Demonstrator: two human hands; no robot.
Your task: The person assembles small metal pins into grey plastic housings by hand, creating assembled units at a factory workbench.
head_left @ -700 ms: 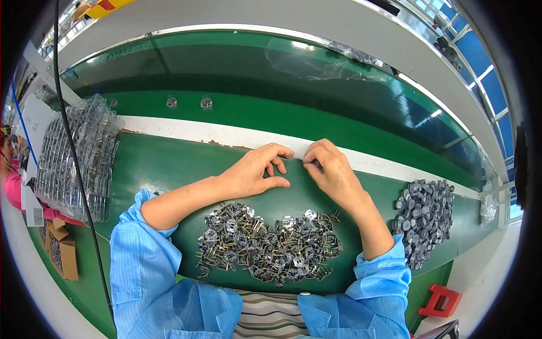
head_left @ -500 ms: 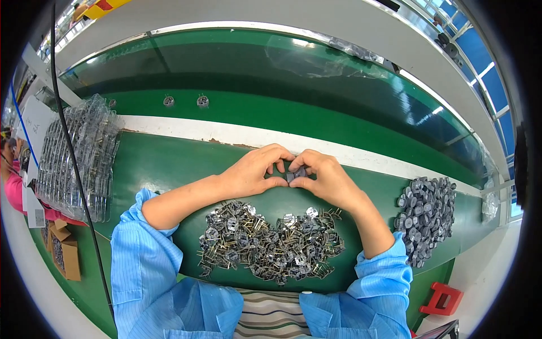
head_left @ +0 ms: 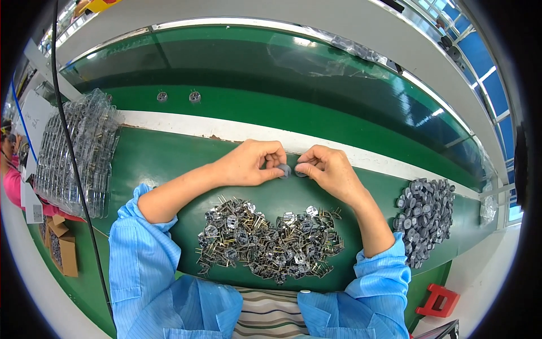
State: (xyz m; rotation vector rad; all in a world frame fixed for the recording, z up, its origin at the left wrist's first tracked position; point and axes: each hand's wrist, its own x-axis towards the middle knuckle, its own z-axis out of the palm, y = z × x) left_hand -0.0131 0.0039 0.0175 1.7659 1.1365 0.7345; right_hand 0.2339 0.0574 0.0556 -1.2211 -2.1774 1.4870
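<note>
Above the green worktop, my left hand [head_left: 254, 164] pinches a small round grey plastic cap [head_left: 285, 170] between thumb and fingers. Just to its right, my right hand [head_left: 334, 174] grips another small grey piece [head_left: 300, 172], which the thumb and fingertips partly cover. A narrow gap separates the two pieces. Between my forearms lies a heap of small plug inserts [head_left: 271, 243] with brass pins and dark bodies. Off to the right sits a pile of grey caps [head_left: 424, 220] like the held ones.
Beyond a white ledge [head_left: 226, 139] runs a green conveyor belt [head_left: 271, 110] carrying a few small pinned parts [head_left: 195, 96]. Stacked clear plastic trays [head_left: 79, 158] stand at left, behind a hanging black cable [head_left: 72, 147]. A cardboard box [head_left: 68, 254] and a red stool [head_left: 438, 300] are lower down.
My hands have drawn slightly apart, and the grey pieces that were together between my fingers are now separate, one in each hand. Parts on the belt have shifted a little left.
</note>
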